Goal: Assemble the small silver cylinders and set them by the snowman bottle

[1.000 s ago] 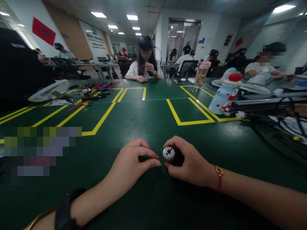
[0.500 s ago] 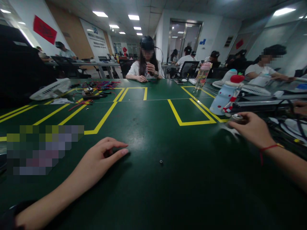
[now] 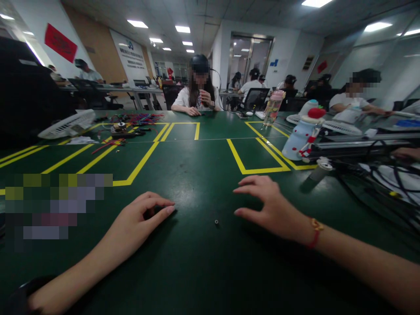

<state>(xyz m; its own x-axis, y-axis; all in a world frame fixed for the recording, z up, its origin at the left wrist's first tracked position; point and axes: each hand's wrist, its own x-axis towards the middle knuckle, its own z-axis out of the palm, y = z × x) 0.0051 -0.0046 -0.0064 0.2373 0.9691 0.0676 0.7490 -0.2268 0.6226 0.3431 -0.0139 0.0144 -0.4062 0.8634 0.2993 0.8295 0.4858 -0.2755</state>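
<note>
My left hand (image 3: 144, 212) rests on the green tabletop (image 3: 193, 271), thumb and fingertips slightly apart and nothing held. To its right lies a small dark ring-shaped piece (image 3: 216, 222) with a pale centre, too small to name surely; neither hand touches it. Beyond that piece, my right hand (image 3: 264, 203) hovers low over the table with fingers spread and empty. A short metallic cylinder with a silvery top (image 3: 321, 168) stands up and to the right of my right hand, apart from it.
A blue bottle with a red cap ornament (image 3: 300, 138) and a pink-lidded clear bottle (image 3: 274, 109) stand at the right. Black cables (image 3: 364, 192) lie near the right edge. Coloured wires (image 3: 138, 119) and a white fan (image 3: 67, 124) are at far left. A person (image 3: 197, 94) sits opposite.
My right hand has let go of the metallic cylinder, leaving it standing at the right, and moved left towards the middle. My left hand has barely moved.
</note>
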